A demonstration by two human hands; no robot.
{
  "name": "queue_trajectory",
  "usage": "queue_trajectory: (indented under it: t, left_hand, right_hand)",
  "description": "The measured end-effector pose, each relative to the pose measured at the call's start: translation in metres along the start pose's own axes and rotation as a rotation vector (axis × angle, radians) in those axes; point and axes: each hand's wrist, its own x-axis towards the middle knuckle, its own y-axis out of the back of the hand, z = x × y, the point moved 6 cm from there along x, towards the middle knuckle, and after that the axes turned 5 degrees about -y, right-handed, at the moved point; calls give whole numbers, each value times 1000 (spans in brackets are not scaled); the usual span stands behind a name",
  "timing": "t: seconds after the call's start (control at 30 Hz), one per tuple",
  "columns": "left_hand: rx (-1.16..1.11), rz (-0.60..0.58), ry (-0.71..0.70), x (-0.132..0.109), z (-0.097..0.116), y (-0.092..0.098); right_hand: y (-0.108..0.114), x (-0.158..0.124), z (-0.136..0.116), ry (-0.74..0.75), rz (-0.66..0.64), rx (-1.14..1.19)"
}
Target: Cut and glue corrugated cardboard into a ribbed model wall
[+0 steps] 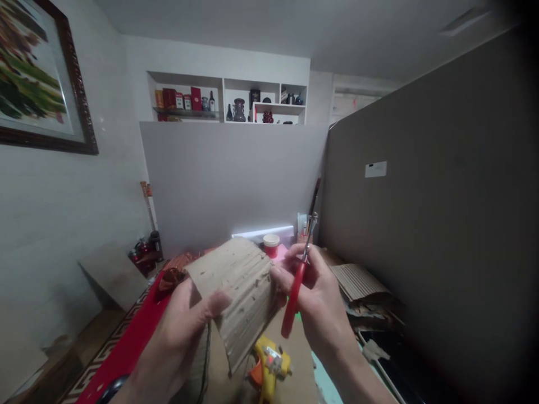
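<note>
A torn, ridged piece of cardboard (240, 280) is held up in front of me, tilted. My left hand (185, 320) grips its left edge, thumb on the near face and the other fingers hidden behind. In my right hand (318, 292) is a pair of scissors (296, 294) with red handles, blades pointing up and away. The thumb of that hand also touches the cardboard's right edge. Below the cardboard, a yellow glue gun (269, 367) with an orange trigger lies on a cardboard sheet (295, 373).
A red and white paper cup (272, 247) stands behind the cardboard. Corrugated scraps (360, 281) are piled at the right. A red cloth (141, 331) lies along the left side. Grey panels (236, 179) enclose the back and right.
</note>
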Motion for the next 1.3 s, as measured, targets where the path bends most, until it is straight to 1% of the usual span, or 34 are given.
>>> queue_trajectory:
  t: [0.07,0.1,0.13,0.17,0.27,0.3,0.37,0.43,0.5,0.57,0.63,0.67,0.73,0.87,0.9,0.93,1.0,1.07,1.1,1.17,1.2,1.3]
  left_hand:
    - [33,-132,-82,-1,6,-10]
    - [57,-181,-106,-2,8,-14]
    - [99,-195,-113,-3,8,-16]
    - [156,-172,-110,-3,8,-15]
    - [346,-15,-110,-2,7,-4]
    - [394,18,-119,-3,9,-1]
    - [473,31,-130,-3,11,2]
    - [536,8,-136,-3,14,1]
    - [556,-13,-141,-3,17,-1]
    - [548,-17,-145,-3,20,-2]
    - [573,-4,-154,-4,23,-1]
    - [608,12,-170,-4,25,0]
    - [722,52,-260,-4,31,4]
    - [913,68,-577,-7,46,6]
    - [924,55,-614,-7,47,6]
    - [914,42,-620,-7,47,6]
    - [855,-3,-569,-4,47,7]
    - [788,-55,-444,-2,43,5]
    - [763,-60,-372,-1,40,6]
    - [728,-53,-258,0,36,6]
    - [710,-36,-228,0,35,7]
    - [675,29,-212,-2,34,8]
  right_hand:
    - [3,-2,-1,16,58,5]
    - [3,-3,-2,23,82,7]
    - [3,-4,-3,25,87,-2]
    - [1,-4,-4,22,64,-23]
    - [-6,-4,-7,25,-60,-113]
    - [-6,-4,-9,44,-74,-127]
    - [0,-3,-14,97,-43,-130]
    - [6,-3,-20,142,-27,-141]
    - [6,-5,-24,179,-103,-187]
    - [-1,-8,-27,194,-238,-265]
    - [-7,-10,-26,161,-348,-317]
    - [-9,-10,-24,128,-382,-314]
    - [-11,-10,-21,66,-412,-262]
    - [-13,-10,-16,16,-406,-188]
    - [-13,-10,-15,8,-399,-182]
    - [-12,-10,-14,3,-390,-177]
    - [-11,-10,-13,6,-368,-159]
    - [-10,-9,-12,12,-362,-127]
    - [-10,-9,-12,9,-365,-105]
    - [-9,-8,-12,12,-372,-71]
    - [-8,-8,-12,22,-371,-66]
    - [-6,-8,-17,101,-358,-109]
